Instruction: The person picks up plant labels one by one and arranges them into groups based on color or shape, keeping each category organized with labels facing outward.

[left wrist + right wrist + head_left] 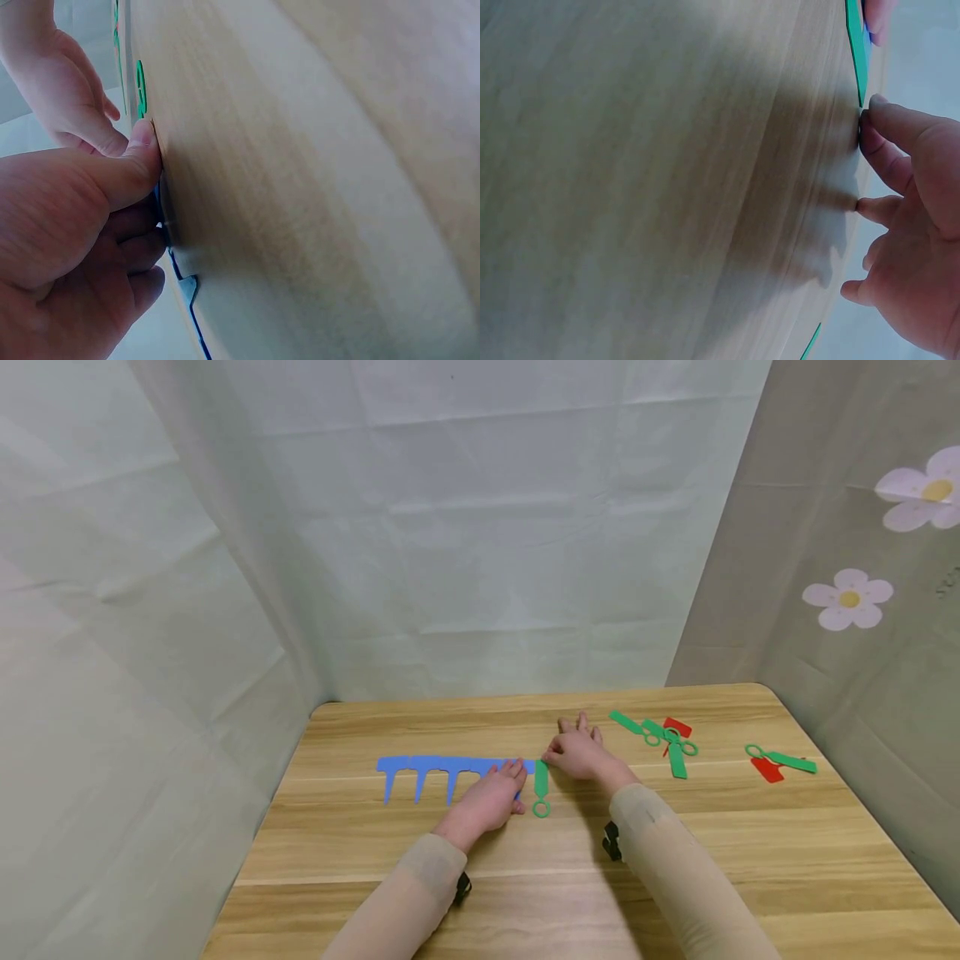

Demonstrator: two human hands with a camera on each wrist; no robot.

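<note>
Several blue T-shaped plant labels [442, 763] lie side by side in a row on the table. My left hand [489, 797] rests over the row's right end with its fingers extended, pressing there and hiding part of the labels. Upright beside that end lies a green strip label [542, 781], its ring toward me. At its far end my right hand [579, 752] pinches with thumb and index finger [885, 161], the other fingers spread. The left wrist view has the left thumb [142, 142] low at the table beside the blue edge.
Green and red labels [677, 760] lie in a loose, overlapping pile right of my right hand. Farther right, another green label [791, 762] overlaps a red label [767, 770]. Pale curtains [480, 568] stand behind the wooden table [315, 860].
</note>
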